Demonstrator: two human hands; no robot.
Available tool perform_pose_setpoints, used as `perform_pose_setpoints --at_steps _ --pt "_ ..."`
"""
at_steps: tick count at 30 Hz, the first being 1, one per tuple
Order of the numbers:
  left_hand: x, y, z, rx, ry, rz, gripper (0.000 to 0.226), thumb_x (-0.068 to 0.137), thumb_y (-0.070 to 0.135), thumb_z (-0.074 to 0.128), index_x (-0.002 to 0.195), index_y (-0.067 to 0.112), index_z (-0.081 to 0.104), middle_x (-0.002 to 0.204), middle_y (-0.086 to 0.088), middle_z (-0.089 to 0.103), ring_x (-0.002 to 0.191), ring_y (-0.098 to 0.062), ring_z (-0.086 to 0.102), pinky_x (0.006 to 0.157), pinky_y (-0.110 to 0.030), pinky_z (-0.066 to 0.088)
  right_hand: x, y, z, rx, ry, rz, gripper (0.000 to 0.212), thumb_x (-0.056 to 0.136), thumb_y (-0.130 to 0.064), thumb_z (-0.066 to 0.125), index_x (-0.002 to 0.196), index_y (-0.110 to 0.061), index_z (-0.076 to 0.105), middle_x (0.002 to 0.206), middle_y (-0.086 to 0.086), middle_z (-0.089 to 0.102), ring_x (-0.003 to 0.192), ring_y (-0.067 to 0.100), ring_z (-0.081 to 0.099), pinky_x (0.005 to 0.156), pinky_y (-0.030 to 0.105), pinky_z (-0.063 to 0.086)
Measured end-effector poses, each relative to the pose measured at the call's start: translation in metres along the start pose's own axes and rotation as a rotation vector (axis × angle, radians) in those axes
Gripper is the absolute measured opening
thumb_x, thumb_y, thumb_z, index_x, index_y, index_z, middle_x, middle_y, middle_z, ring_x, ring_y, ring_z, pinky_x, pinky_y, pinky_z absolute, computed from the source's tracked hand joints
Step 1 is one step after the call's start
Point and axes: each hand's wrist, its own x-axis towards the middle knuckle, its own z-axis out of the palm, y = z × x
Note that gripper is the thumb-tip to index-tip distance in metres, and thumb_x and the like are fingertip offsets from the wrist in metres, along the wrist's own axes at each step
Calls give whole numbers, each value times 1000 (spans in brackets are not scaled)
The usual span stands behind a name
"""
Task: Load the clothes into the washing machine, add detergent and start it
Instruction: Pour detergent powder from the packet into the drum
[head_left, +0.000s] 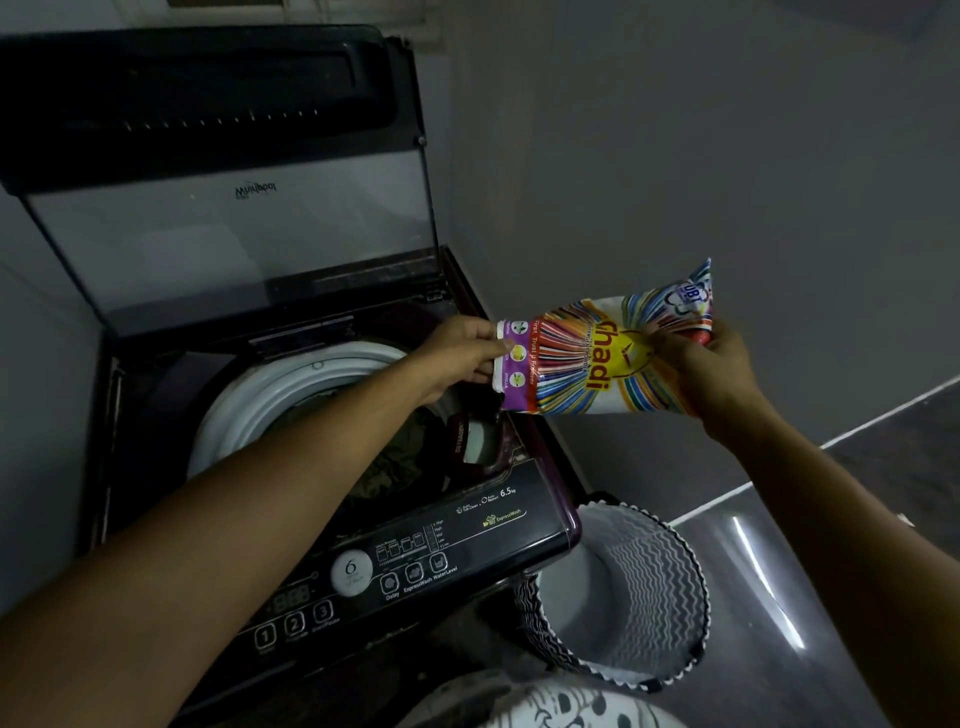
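Both of my hands are on the Ghadi detergent packet (608, 353), which I hold sideways in the air, just right of the washing machine (291, 415). My left hand (462, 353) pinches the packet's purple end between thumb and fingers, and my right hand (711, 369) grips the other end, fingers curled over its printed face. Below the purple end sits the machine's small detergent tray (480, 441), pulled open beside the white drum rim (270, 395). Dark clothes (395, 462) lie inside the drum, partly hidden by my left forearm. Behind it the lid (218, 197) stands raised. Nearer me is the control panel (415, 566), and on the floor to its right a zigzag-patterned laundry basket (634, 587)
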Motion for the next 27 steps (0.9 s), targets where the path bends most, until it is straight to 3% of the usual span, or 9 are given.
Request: perform_pose_setpoints --at_steps 5,10,15,24,27 --pt "-3 2 0 3 -3 9 21 98 24 65 117 16 68 95 1 77 87 -10 75 79 -27 59 0 -2 1 -3 7 13 14 92 -15 70 104 -22 66 99 3 74 83 19 74 69 32 61" --pt "-3 1 -1 13 0 5 19 98 24 65 115 17 68 96 1 77 89 -12 75 82 -29 59 0 0 1 -28 -5 17 26 91 -16 71 117 -14 65 105 8 74 90 27 75 78 42 62" --pt "-4 0 -2 19 4 4 20 98 24 65 116 17 68 97 1 77 90 -11 74 80 -28 58 -3 -3 3 3 -16 17 15 92 -15 70 101 -25 64 102 5 73 88 24 74 76 40 61" --pt "-5 4 -4 24 8 10 23 98 24 65 119 15 67 95 2 77 86 -8 74 73 -23 56 -5 -6 4 19 -20 -10 15 92 -12 69 96 -26 65 96 1 74 82 20 74 73 37 61" --pt "-5 5 -4 26 2 13 22 98 25 65 118 16 68 96 2 77 88 -10 75 79 -27 58 -3 -4 2 24 -16 -19 15 92 -12 69 100 -24 66 99 4 75 86 24 74 76 41 61"
